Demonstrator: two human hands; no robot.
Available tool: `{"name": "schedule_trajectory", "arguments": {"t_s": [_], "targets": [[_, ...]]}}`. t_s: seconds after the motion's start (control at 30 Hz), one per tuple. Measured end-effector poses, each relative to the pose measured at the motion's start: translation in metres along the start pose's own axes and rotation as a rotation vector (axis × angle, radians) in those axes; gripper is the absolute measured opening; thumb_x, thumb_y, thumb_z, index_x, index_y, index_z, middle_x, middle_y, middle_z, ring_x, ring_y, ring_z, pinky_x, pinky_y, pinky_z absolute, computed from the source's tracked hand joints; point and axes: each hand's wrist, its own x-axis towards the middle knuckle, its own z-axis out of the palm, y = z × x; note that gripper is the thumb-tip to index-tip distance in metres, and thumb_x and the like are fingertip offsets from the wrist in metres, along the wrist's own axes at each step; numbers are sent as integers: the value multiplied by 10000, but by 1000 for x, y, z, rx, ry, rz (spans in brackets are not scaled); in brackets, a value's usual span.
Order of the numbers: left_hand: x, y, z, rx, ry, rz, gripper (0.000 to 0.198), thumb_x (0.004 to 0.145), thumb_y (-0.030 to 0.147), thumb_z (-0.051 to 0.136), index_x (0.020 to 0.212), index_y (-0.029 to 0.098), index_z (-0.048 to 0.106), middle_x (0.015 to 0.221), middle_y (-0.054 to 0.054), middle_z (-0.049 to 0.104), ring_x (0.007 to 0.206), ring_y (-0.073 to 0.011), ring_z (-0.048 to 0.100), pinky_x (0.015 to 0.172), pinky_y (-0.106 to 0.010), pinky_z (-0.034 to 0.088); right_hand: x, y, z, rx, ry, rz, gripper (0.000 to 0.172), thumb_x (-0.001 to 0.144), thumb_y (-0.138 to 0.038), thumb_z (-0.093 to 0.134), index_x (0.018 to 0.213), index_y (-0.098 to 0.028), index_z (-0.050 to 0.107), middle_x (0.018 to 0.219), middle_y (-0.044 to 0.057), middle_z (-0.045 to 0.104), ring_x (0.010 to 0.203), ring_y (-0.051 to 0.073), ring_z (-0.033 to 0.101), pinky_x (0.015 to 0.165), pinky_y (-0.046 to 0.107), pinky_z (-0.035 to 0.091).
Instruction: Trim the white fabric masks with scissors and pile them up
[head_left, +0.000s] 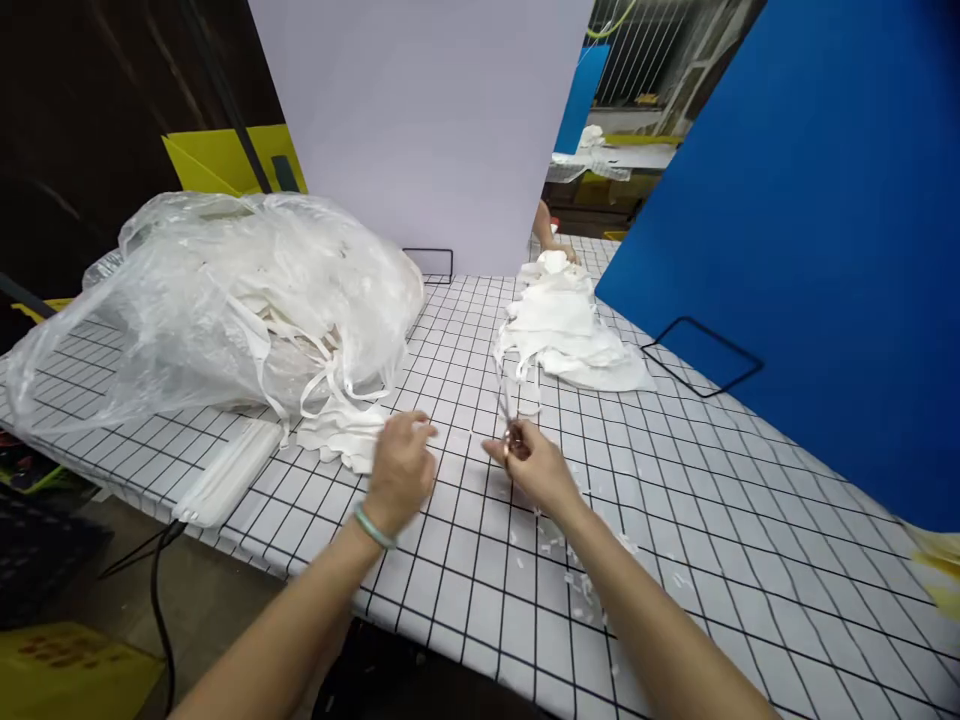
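Observation:
My right hand (536,462) grips a pair of small scissors (512,437), its fingers around the handles and the blades pointing away from me. Blurred by motion, my left hand (403,465) hovers with loosely bent fingers and nothing visible in it. Just left of that hand lies a small stack of white fabric pieces (341,432) with thin straps. Beyond the scissors rests a larger heap of white fabric pieces (562,325), straps trailing towards the blades. Tiny white clippings (577,580) are scattered beside my right forearm.
A big clear plastic bag (247,290) of white pieces fills the table's left. A white power strip (229,475) lies at the front edge. Pale (420,120) and blue (810,250) panels stand behind and right on wire feet. Another person's hand (559,245) is beyond the heap.

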Motion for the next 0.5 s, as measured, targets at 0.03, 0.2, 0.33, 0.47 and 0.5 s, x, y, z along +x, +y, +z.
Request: {"name": "schedule_trajectory", "arguments": {"t_s": [0.03, 0.2, 0.33, 0.47, 0.5], "targets": [[-5, -18, -16, 67, 24, -49, 286, 848, 9, 473, 1024, 176, 624, 1162, -150, 619, 1186, -327, 546, 1022, -565, 468, -4, -2, 16, 82, -58, -18, 361, 747, -534, 745, 825, -241, 551, 741, 0, 649, 645, 195, 585, 572, 311, 443], [16, -76, -78, 301, -23, -164, 241, 801, 35, 517, 912, 182, 673, 968, -157, 669, 1089, -392, 557, 986, -656, 380, 3, -42, 100, 415, -186, -159, 366, 687, -350, 755, 950, -254, 519, 1095, 36, 685, 886, 183, 616, 827, 375, 526], [15, -44, -101, 277, -49, -64, 145, 909, 168, 547, 1000, 208, 654, 1041, -106, 676, 1092, -307, 581, 995, -527, 457, 5, -63, 122, 532, -229, -210, 283, 716, -348, 693, 894, -250, 495, 1020, 20, 680, 884, 175, 620, 824, 356, 531], [-2, -38, -120, 184, 207, -37, 335, 947, 157, 491, 1278, 197, 527, 1344, -130, 526, 1215, -256, 544, 947, -408, 531, -2, -46, 95, 580, -155, -151, 280, 752, -393, 631, 887, -253, 429, 886, 7, 605, 763, 157, 575, 686, 316, 505], [-4, -48, -122, 222, 197, -97, 307, 939, 134, 474, 1235, 182, 545, 1285, -132, 553, 1178, -251, 563, 936, -399, 533, -3, -41, 89, 571, -133, -128, 290, 751, -396, 632, 892, -255, 421, 885, 7, 593, 754, 156, 564, 674, 314, 497]]}}
